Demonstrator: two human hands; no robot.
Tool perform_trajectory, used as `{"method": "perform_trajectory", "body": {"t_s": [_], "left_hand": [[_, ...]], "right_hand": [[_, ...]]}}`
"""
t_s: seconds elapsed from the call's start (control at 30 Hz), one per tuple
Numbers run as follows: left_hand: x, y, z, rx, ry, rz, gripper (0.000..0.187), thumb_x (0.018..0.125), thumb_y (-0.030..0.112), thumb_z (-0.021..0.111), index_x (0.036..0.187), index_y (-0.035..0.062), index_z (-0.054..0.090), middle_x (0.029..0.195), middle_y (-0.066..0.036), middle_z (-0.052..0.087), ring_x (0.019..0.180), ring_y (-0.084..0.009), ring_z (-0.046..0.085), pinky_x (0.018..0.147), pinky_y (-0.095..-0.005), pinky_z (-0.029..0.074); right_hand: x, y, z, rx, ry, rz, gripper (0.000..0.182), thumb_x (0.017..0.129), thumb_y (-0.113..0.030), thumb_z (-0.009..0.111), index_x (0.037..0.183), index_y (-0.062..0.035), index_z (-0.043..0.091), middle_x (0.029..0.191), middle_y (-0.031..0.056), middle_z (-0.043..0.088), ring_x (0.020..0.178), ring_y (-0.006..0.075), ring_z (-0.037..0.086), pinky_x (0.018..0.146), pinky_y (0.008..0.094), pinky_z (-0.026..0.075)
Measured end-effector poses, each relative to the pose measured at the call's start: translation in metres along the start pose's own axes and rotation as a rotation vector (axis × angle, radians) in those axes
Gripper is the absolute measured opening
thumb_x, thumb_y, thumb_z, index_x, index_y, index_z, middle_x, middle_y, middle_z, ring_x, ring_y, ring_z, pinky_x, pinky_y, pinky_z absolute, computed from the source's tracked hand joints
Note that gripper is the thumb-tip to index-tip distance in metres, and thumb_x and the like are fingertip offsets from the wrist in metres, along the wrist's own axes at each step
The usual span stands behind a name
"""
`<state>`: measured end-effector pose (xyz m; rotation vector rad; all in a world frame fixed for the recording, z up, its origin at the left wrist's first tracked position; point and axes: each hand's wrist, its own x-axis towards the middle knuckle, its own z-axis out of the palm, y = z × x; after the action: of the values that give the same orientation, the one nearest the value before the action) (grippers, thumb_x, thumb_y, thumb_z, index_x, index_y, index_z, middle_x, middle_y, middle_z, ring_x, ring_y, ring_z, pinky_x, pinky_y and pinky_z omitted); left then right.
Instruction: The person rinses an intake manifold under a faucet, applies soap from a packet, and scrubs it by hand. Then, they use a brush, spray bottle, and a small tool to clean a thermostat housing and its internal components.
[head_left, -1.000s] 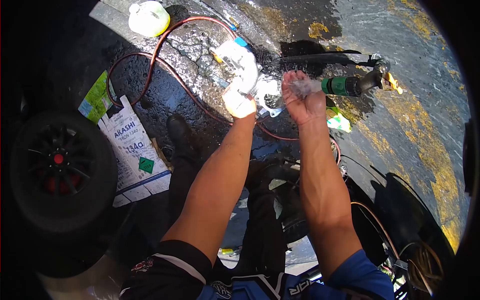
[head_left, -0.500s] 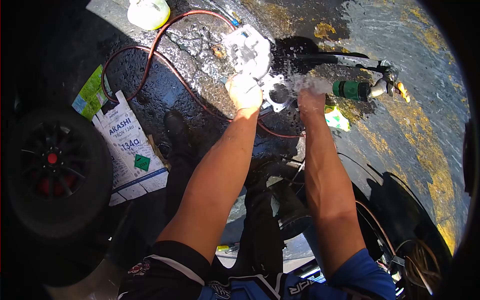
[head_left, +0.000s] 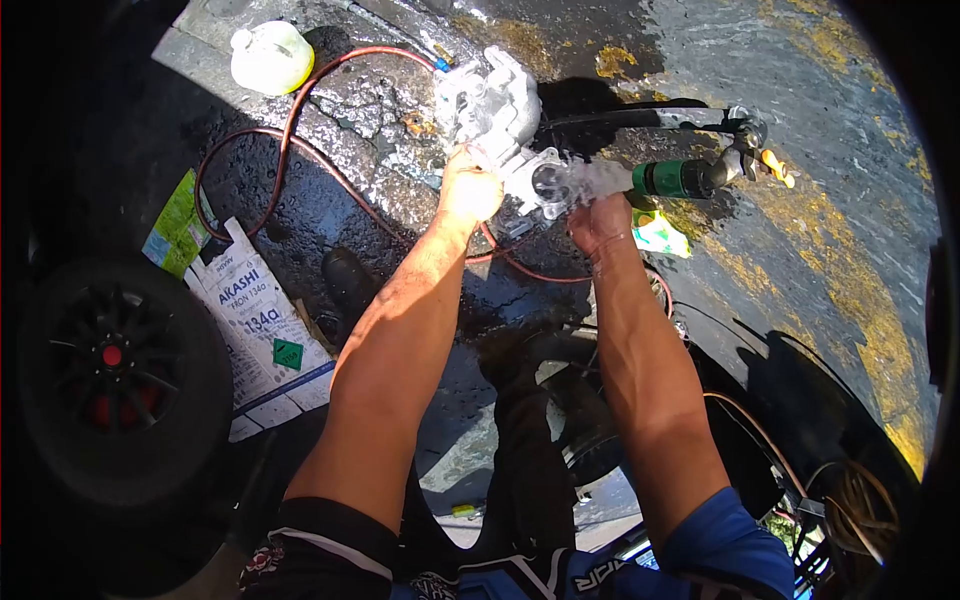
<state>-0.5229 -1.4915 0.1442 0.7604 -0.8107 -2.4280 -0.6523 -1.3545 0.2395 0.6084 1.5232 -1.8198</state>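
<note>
My left hand (head_left: 472, 188) is closed around the lower left side of a silvery metal housing (head_left: 505, 105), just left of its round flanged opening (head_left: 550, 184). Water sprays between that opening and a green hose fitting (head_left: 672, 179) on a tap with an orange handle (head_left: 777, 168). Under the spray, my right hand (head_left: 602, 222) is near the flange's right edge, its fingers curled; whether it holds anything is hidden by the spray and glare.
A red hose (head_left: 287, 150) loops over the wet ground. Around it are a yellow-green jug (head_left: 272, 58), flattened cardboard (head_left: 250, 310), a wheel (head_left: 120, 380) at the left, a green-white packet (head_left: 660, 234) and coiled cable (head_left: 860, 510) at lower right.
The housing's flanged opening is nearer the green fitting in view, and the spray now reaches it. My left hand has shifted left and down on the housing; my right hand sits lower, below the spray.
</note>
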Motion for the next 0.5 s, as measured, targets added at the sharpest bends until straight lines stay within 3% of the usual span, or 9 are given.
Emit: {"method": "perform_trajectory", "body": {"t_s": [0.07, 0.1, 0.17, 0.23, 0.27, 0.33, 0.37, 0.5], "left_hand": [[-0.006, -0.011, 0.009, 0.135, 0.059, 0.19, 0.028, 0.079, -0.006, 0.058, 0.104, 0.0031, 0.067, 0.097, -0.009, 0.067, 0.081, -0.0171, 0.064, 0.073, -0.0316, 0.053], [-0.012, -0.009, 0.011, 0.16, 0.107, 0.151, 0.029, 0.079, -0.007, 0.058, 0.104, 0.0025, 0.066, 0.098, -0.01, 0.066, 0.081, -0.0173, 0.064, 0.074, -0.0308, 0.053], [-0.027, 0.001, 0.033, -0.152, 0.099, 0.087, 0.036, 0.078, -0.005, 0.061, 0.114, -0.0006, 0.061, 0.102, -0.012, 0.066, 0.09, -0.0193, 0.064, 0.082, -0.0293, 0.052], [-0.02, -0.007, 0.018, 0.37, 0.121, 0.314, 0.037, 0.081, -0.004, 0.062, 0.118, -0.0016, 0.059, 0.107, -0.013, 0.064, 0.096, -0.0197, 0.063, 0.086, -0.029, 0.051], [-0.016, -0.013, 0.006, 0.527, 0.143, 0.377, 0.037, 0.082, -0.002, 0.063, 0.119, -0.0013, 0.058, 0.109, -0.013, 0.063, 0.098, -0.02, 0.063, 0.087, -0.0292, 0.052], [-0.016, -0.015, -0.007, 0.552, 0.142, 0.342, 0.037, 0.085, 0.001, 0.065, 0.121, -0.0007, 0.057, 0.114, -0.013, 0.061, 0.102, -0.0207, 0.063, 0.088, -0.0295, 0.052], [-0.018, -0.017, -0.012, 0.535, 0.131, 0.313, 0.037, 0.086, 0.002, 0.066, 0.122, -0.0003, 0.056, 0.117, -0.012, 0.06, 0.103, -0.021, 0.063, 0.089, -0.0296, 0.052], [-0.043, -0.014, -0.019, 0.185, 0.198, 0.176, 0.041, 0.089, 0.002, 0.061, 0.128, -0.0005, 0.052, 0.122, -0.011, 0.059, 0.107, -0.0195, 0.061, 0.087, -0.0303, 0.053]], "right_hand": [[-0.002, 0.002, -0.002, 0.062, 0.051, -0.018, 0.01, 0.097, -0.011, 0.06, 0.105, -0.0055, 0.063, 0.103, 0.0089, 0.069, 0.094, 0.021, 0.067, 0.089, 0.0338, 0.056], [0.015, 0.008, -0.015, 0.085, -0.084, -0.019, 0.011, 0.097, -0.012, 0.06, 0.106, -0.0061, 0.063, 0.103, 0.0074, 0.069, 0.095, 0.021, 0.066, 0.091, 0.0358, 0.054], [0.031, 0.017, -0.028, 0.067, -0.065, 0.019, 0.013, 0.096, -0.011, 0.057, 0.106, -0.0073, 0.064, 0.101, 0.0069, 0.068, 0.09, 0.0212, 0.067, 0.079, 0.0354, 0.056], [0.016, 0.015, -0.006, -0.013, -0.012, -0.018, 0.014, 0.095, -0.012, 0.056, 0.106, -0.0097, 0.064, 0.097, 0.0065, 0.067, 0.08, 0.0209, 0.066, 0.061, 0.0349, 0.053], [0.021, 0.02, -0.007, -0.058, 0.006, 0.03, 0.014, 0.095, -0.012, 0.056, 0.106, -0.0094, 0.064, 0.097, 0.0067, 0.067, 0.078, 0.0212, 0.066, 0.059, 0.0357, 0.052], [0.033, 0.03, -0.014, -0.147, 0.049, 0.128, 0.014, 0.096, -0.011, 0.054, 0.106, -0.0087, 0.064, 0.096, 0.0071, 0.067, 0.074, 0.0216, 0.066, 0.055, 0.0371, 0.051], [0.031, 0.034, -0.014, -0.018, 0.083, 0.12, 0.014, 0.097, -0.011, 0.054, 0.105, -0.0057, 0.063, 0.092, 0.0066, 0.066, 0.067, 0.0194, 0.063, 0.05, 0.0336, 0.047], [0.035, 0.047, -0.031, 0.176, 0.062, 0.197, 0.014, 0.098, -0.013, 0.056, 0.104, -0.0026, 0.063, 0.092, 0.0083, 0.066, 0.073, 0.021, 0.066, 0.055, 0.0351, 0.05]]}}
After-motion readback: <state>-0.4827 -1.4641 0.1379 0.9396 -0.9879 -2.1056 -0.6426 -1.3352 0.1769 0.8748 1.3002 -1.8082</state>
